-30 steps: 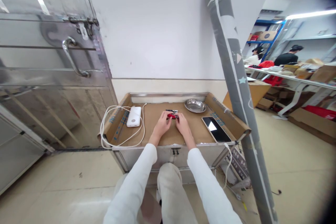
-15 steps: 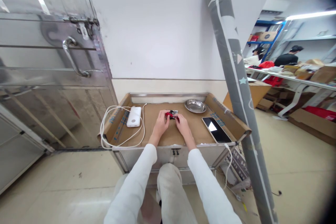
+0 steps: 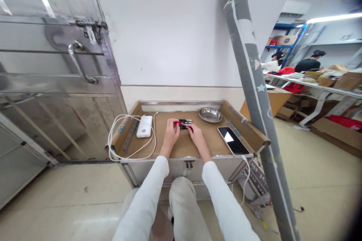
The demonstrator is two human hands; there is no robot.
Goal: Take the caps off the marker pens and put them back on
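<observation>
A slim red pen (image 3: 182,123) spans the gap between my hands, slightly tilted. The fingertips of my left hand (image 3: 171,134) are closed on its left end. My right hand (image 3: 197,138) pinches its right end between thumb and fingers. Several black pens (image 3: 185,120) with shiny ends lie side by side on the brown cardboard (image 3: 181,147), just behind and under the red one. My fingers hide part of these pens, and their exact details are too small to make out.
A white power bank (image 3: 144,126) with a looped white cable (image 3: 113,139) lies left. A round metal dish (image 3: 210,115) stands back right, and a phone (image 3: 233,140) lies front right. Beside the cabinet leans a tall grey roll (image 3: 254,67). Two people sit in the background.
My hands have drawn slightly apart, the left one moving a little left. More of the red pen and the black pens shows between them now.
</observation>
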